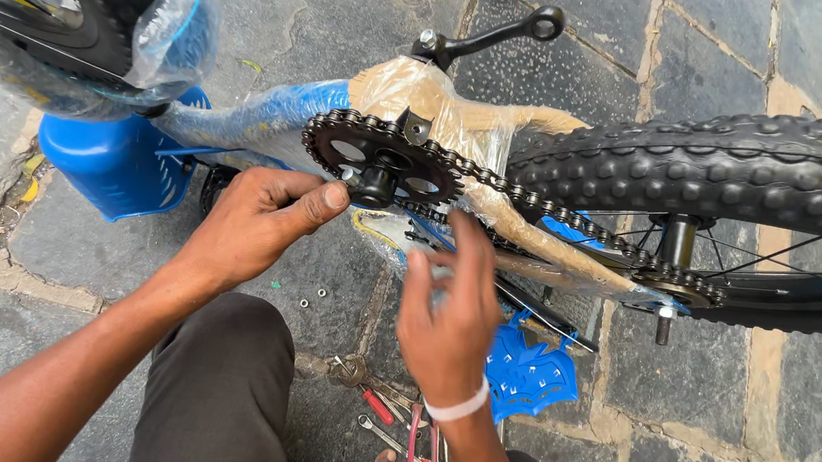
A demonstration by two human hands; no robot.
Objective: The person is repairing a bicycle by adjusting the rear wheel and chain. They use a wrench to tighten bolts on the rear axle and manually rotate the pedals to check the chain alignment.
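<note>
Fingers [319,197] of the left hand [256,221] pinch closed on a small fitting at the crank hub [375,182], just right of them, beside the chainring [378,158]. The right hand [449,310], fingers loosely spread and holding nothing visible, hovers just below the hub. The chain [553,215] runs right toward the rear wheel [728,171]. Clear plastic and brown paper wrap the blue frame [261,121]; tools [393,415] lie on the stone floor [717,391].

The left hand [257,216] reaches forward from the lower left, fingers curled, the thumb pressed straight against the forefinger in a pinch. The right hand [448,315] rises upright, fingers loosely spread and blurred, wrist bent.
</note>
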